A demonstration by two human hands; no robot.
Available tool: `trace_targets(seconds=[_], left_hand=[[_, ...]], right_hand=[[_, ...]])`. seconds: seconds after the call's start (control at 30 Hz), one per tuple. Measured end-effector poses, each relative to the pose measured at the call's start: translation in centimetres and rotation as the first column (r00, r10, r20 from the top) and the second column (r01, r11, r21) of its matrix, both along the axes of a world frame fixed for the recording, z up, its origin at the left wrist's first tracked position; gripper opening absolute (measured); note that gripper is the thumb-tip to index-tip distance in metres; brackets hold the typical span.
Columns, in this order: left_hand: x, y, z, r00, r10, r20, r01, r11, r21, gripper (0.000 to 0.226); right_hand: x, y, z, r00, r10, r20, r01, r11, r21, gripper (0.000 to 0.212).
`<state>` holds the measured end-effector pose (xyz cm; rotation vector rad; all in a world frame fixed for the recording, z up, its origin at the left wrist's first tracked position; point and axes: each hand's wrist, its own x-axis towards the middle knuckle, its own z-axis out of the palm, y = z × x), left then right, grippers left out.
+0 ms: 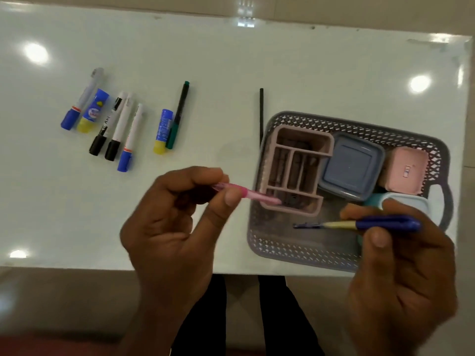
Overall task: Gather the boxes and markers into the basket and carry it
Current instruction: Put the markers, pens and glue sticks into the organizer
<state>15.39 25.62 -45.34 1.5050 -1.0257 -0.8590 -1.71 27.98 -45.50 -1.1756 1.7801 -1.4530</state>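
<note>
A grey lattice basket (282,249) sits at the right of the white table. Inside stand a pink divided organiser box (272,160), a blue-grey lidded box (350,167), a pink box (404,170) and a light blue box (408,204). My left hand (174,227) holds a pink pen (253,195) whose tip reaches the organiser's near compartment. My right hand (401,273) grips a blue pen (367,224) over the basket's near half. Several markers (123,127) and two glue sticks (93,111) lie at the left.
A green pen (178,114) lies beside the second glue stick (163,131). A thin black stick (261,111) lies just behind the basket's left corner. The table's near edge (77,266) runs under my wrists. Dark trouser legs (205,317) show below it.
</note>
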Motion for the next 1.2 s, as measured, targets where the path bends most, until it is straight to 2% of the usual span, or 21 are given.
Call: trace_targets(seconds=[0.1, 0.23, 0.3, 0.43, 0.63, 0.73, 0.8, 0.97, 1.07, 1.13, 1.2], left_hand=[[-1.5, 0.1, -0.8, 0.997, -0.075, 0.036, 0.075, 0.997, 0.023, 0.024], [-3.4, 0.0, -2.0, 0.982, -0.146, 0.116, 0.143, 0.989, 0.032, 0.027], [-4.1, -0.1, -2.7, 0.969, -0.191, 0.159, 0.188, 0.982, 0.034, 0.028], [-4.9, -0.2, -4.2, 0.926, -0.231, 0.299, 0.224, 0.973, 0.057, 0.022], [-6.0, -0.4, -5.6, 0.886, -0.285, 0.366, 0.270, 0.958, 0.093, 0.015], [-6.6, -0.2, -6.9, 0.838, -0.357, 0.412, 0.333, 0.934, 0.131, 0.020], [-7.0, -0.1, -7.6, 0.798, -0.395, 0.455, 0.373, 0.917, 0.141, 0.021], [-7.5, -0.8, -7.8, 0.735, -0.457, 0.501, 0.444, 0.883, 0.153, 0.029], [-6.7, -1.5, -6.8, 0.795, -0.410, 0.447, 0.403, 0.908, 0.115, 0.038], [-5.3, -1.9, -6.3, 0.844, -0.335, 0.420, 0.341, 0.938, 0.062, 0.032], [-3.3, -2.2, -6.2, 0.866, -0.227, 0.446, 0.249, 0.968, 0.008, 0.020]], right_hand=[[-1.7, -0.1, -0.9, 1.000, 0.005, 0.012, -0.005, 0.999, -0.045, 0.021], [-3.1, 0.2, -2.4, 0.997, 0.077, -0.007, -0.077, 0.997, 0.013, 0.024], [-3.4, 0.4, -3.4, 0.984, 0.165, -0.069, -0.158, 0.983, 0.091, 0.026], [-4.4, 0.3, -5.2, 0.902, 0.287, -0.322, -0.233, 0.952, 0.196, 0.023], [-5.1, 0.1, -6.7, 0.853, 0.337, -0.398, -0.250, 0.934, 0.257, 0.022], [-5.4, 0.5, -8.1, 0.796, 0.396, -0.458, -0.269, 0.909, 0.320, 0.027], [-5.4, 0.7, -8.6, 0.788, 0.388, -0.477, -0.238, 0.908, 0.345, 0.031], [-5.3, 0.5, -8.4, 0.876, 0.268, -0.401, -0.098, 0.913, 0.396, 0.035], [-4.5, 1.1, -7.7, 0.977, 0.029, -0.213, 0.054, 0.926, 0.375, 0.038], [-2.7, 2.5, -6.3, 0.989, -0.139, -0.058, 0.151, 0.904, 0.401, 0.038], [-0.1, 4.0, -5.0, 0.992, -0.125, -0.012, 0.120, 0.911, 0.394, 0.026]])
